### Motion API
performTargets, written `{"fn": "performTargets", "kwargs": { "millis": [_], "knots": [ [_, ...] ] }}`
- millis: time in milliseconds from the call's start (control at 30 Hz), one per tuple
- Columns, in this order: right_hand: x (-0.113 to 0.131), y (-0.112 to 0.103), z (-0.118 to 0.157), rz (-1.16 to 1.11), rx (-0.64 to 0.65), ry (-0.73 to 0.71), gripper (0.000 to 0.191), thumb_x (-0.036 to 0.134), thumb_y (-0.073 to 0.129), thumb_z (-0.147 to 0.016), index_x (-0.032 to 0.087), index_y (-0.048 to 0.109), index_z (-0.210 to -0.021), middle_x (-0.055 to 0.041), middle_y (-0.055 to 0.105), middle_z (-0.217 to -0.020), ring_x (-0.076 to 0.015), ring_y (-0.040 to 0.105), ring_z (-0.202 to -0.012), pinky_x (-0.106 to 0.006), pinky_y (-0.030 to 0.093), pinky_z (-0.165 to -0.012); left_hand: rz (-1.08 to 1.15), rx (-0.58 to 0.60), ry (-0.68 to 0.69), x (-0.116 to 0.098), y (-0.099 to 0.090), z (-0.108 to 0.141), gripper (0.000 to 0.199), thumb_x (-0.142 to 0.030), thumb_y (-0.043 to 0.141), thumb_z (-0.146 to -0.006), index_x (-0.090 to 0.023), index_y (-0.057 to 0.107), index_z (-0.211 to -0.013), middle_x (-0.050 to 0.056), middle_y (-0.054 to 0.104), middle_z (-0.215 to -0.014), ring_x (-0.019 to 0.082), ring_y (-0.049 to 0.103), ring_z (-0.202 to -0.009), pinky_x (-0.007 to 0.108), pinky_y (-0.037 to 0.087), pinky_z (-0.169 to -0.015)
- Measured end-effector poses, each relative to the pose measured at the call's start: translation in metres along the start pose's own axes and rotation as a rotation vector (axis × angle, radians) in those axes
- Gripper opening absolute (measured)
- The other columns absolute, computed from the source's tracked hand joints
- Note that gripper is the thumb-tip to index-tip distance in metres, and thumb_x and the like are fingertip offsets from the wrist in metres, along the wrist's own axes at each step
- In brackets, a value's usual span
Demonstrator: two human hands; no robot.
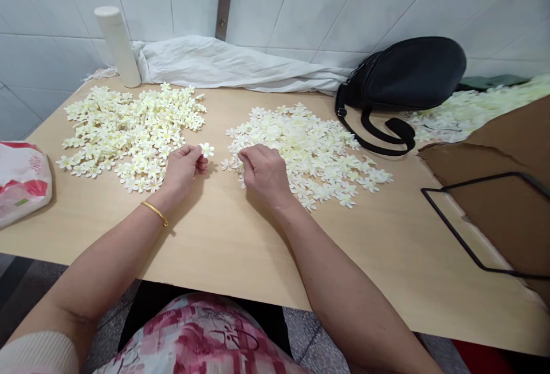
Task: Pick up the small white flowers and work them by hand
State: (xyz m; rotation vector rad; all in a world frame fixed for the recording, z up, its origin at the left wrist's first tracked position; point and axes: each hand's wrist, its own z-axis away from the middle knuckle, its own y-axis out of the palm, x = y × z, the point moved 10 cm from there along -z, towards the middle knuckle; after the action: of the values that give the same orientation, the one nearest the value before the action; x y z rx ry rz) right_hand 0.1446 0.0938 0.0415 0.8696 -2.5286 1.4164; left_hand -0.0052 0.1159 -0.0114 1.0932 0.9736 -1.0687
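Between the thumb and fingers of my left hand [183, 169] is a small white artificial flower [207, 150] with a pale yellow centre. My right hand [265, 172] is closed, thumb and forefinger pinched together; whatever they hold, if anything, is too small or hidden to make out. It rests at the left edge of a loose pile of white flower pieces [301, 139]. Behind and to the left of my left hand lies another pile of white flowers [137, 130], these with yellow centres.
A white bottle [118, 47] and a white cloth [232, 65] stand along the tiled wall. A black bag [408, 73] with its strap lies at the back right. To the right are a cardboard box [502, 173] and a black wire frame [458, 239]. A red-and-white plastic pack [23, 182] sits left.
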Motion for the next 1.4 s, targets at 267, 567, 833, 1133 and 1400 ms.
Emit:
{"fn": "performTargets", "kwargs": {
  "millis": [267, 567, 833, 1133, 1400],
  "knots": [
    [0.008, 0.022, 0.004, 0.314, 0.189, -0.122, 0.017, 0.015, 0.044, -0.079, 0.015, 0.06, -0.073, -0.011, 0.058, -0.075, -0.0231, 0.046, -0.076, -0.036, 0.026, -0.07, 0.014, 0.03, -0.006, 0.002, 0.001, -0.001, 0.016, -0.019, 0.056, -0.072, -0.014, 0.049, -0.059, 0.0, 0.053, -0.052, 0.006, 0.047, -0.045, 0.02, 0.042, -0.051],
    [0.015, 0.016, 0.005, 0.19, 0.134, -0.134, 0.016, 0.017, 0.047, -0.079, 0.019, 0.062, -0.075, -0.0084, 0.058, -0.08, -0.0224, 0.044, -0.082, -0.034, 0.029, -0.071, -0.066, 0.039, 0.055, 0.0, 0.005, 0.002, 0.02, -0.021, 0.056, -0.073, -0.015, 0.05, -0.056, 0.0, 0.052, -0.052, 0.006, 0.045, -0.045, 0.019, 0.037, -0.048],
    [0.022, -0.003, 0.003, -0.299, 0.008, -0.068, 0.017, 0.022, 0.045, -0.083, 0.019, 0.061, -0.086, -0.0065, 0.062, -0.082, -0.0171, 0.055, -0.077, -0.03, 0.041, -0.071, -0.144, 0.15, 0.133, -0.008, 0.022, 0.014, 0.025, -0.018, 0.056, -0.074, -0.015, 0.05, -0.05, -0.001, 0.048, -0.048, 0.006, 0.041, -0.045, 0.019, 0.035, -0.047],
    [0.02, 0.002, 0.005, -0.368, 0.044, -0.013, 0.02, 0.02, 0.042, -0.082, 0.019, 0.061, -0.075, -0.0036, 0.063, -0.071, -0.0145, 0.057, -0.066, -0.025, 0.043, -0.063, 0.065, 0.34, -0.009, 0.009, 0.036, 0.016, 0.021, -0.03, 0.061, -0.072, -0.013, 0.055, -0.062, 0.001, 0.054, -0.056, 0.007, 0.05, -0.05, 0.02, 0.041, -0.052],
    [0.022, -0.003, 0.002, -0.319, 0.008, -0.017, 0.018, 0.016, 0.04, -0.08, 0.018, 0.054, -0.068, -0.0022, 0.056, -0.063, -0.0129, 0.051, -0.06, -0.024, 0.039, -0.059, 0.156, 0.385, -0.064, 0.013, 0.04, 0.015, 0.027, -0.038, 0.061, -0.071, -0.013, 0.054, -0.064, 0.001, 0.054, -0.057, 0.009, 0.053, -0.05, 0.023, 0.044, -0.055]
  ]
}}
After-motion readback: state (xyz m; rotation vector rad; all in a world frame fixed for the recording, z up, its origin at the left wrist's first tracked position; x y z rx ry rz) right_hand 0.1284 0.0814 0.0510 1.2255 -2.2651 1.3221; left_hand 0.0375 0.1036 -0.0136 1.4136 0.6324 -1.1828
